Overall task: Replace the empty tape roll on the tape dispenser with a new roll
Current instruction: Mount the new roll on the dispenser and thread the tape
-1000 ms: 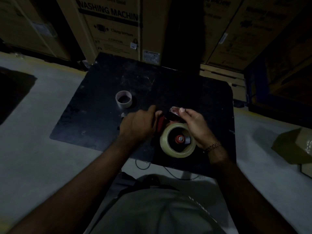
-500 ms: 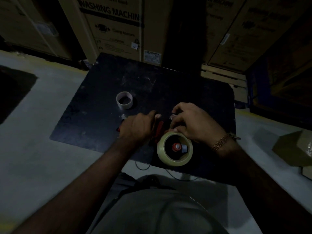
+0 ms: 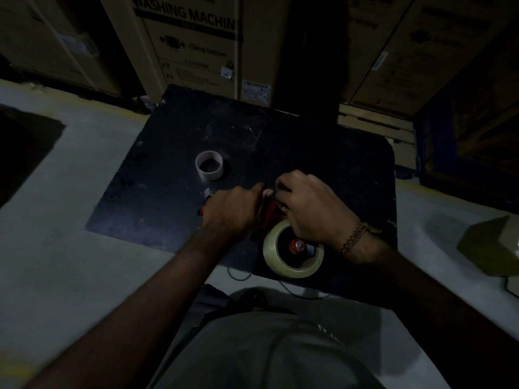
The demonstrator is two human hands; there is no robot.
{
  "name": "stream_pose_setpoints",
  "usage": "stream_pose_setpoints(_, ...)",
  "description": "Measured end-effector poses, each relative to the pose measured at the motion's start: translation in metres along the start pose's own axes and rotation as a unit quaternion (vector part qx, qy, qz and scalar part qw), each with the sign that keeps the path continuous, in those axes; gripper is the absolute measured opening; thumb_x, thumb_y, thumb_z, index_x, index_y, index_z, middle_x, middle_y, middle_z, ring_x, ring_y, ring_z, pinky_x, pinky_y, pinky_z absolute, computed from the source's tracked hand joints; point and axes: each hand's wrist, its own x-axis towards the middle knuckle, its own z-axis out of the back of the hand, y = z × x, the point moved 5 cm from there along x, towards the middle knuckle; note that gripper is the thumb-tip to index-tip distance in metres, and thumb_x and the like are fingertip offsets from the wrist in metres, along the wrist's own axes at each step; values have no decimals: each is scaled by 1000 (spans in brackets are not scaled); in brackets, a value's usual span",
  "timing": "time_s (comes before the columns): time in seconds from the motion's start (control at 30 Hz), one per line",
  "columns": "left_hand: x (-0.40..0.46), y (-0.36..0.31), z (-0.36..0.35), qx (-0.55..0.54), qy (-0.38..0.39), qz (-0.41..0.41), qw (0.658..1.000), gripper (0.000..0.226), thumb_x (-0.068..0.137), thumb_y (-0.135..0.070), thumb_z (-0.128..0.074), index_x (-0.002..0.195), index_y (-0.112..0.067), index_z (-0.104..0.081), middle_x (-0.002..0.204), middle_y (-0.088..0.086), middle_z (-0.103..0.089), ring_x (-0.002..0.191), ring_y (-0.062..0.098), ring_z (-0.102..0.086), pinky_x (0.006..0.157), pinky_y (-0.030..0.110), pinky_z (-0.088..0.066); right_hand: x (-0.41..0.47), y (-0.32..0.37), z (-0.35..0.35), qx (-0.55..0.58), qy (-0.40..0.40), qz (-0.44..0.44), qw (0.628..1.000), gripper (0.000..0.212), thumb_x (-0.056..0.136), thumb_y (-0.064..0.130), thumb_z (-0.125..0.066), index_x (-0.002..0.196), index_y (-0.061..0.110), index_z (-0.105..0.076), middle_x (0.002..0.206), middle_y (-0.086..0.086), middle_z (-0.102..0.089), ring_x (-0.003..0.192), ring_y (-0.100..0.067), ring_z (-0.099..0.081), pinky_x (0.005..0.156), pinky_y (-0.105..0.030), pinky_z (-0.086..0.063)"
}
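On the dark table (image 3: 157,209), near its front edge, we record a red tape dispenser (image 3: 271,210) lying mostly hidden under two hands. Item: new tape roll (image 3: 292,265), pale and full, seated on the dispenser's red hub, just in front of the right hand. Item: empty tape core (image 3: 209,165), upright, set apart toward the table's far left. We note the left hand (image 3: 233,210) curled over the dispenser's handle end, gripping it. We note the right hand (image 3: 307,210), bracelet at the wrist, fingers bent down at the dispenser's front, beside the roll's far rim; what they pinch we cannot tell. Behind the table: cardboard cartons (image 3: 193,49), one printed "WASHING MACHINE".
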Motion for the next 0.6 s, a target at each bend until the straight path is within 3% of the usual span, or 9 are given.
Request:
stream_pose_setpoints(0.17, 2, 2, -6, 18, -1, -15, 1000, 61, 100, -61, -7, 110, -25, -55, 79, 11, -69, 65, 39, -65, 56, 36, -34, 2, 0, -4, 32, -1, 5, 999, 14, 91, 10, -63, 104, 13, -60, 99, -6, -63, 87, -26, -63, 68, -38, -53)
stream_pose_setpoints(0.33, -1, 2, -15, -5, 22, -23, 999, 61, 101, -63, -9, 117, -30, -57, 83, 9, -73, 70, 38, -68, 58, 37, -42, 4, 2, -2, 42, 61, 26, 997, 26, 100, 28, -62, 118, 11, -55, 110, -11, -67, 91, -30, -69, 70, -41, -53)
stream_pose_setpoints(0.43, -4, -1, -15, -3, 43, -39, 998, 56, 104, -58, -16, 119, -27, -60, 88, 9, -74, 74, 37, -69, 60, 36, -38, 5, 4, -3, 25, 90, 39, 995, 35, 99, 34, -63, 125, 13, -53, 112, -11, -67, 89, -33, -71, 68, -42, -56)
stream_pose_setpoints(0.53, -5, 2, -14, 15, 36, -59, 997, 74, 94, -64, 0, 119, -29, -60, 85, 8, -73, 71, 35, -69, 59, 36, -40, 6, 2, -7, 44, 105, 29, 993, 29, 99, 29, -63, 124, 17, -55, 110, -8, -67, 91, -30, -71, 71, -41, -57)
stream_pose_setpoints(0.6, -6, 3, -14, 25, 35, -67, 997, 74, 93, -64, 2, 119, -32, -60, 82, 7, -72, 69, 34, -68, 56, 34, -38, 8, -3, -10, 65, 105, 19, 992, 20, 96, 19, -63, 116, 18, -59, 107, -6, -68, 91, -28, -70, 71, -38, -54)
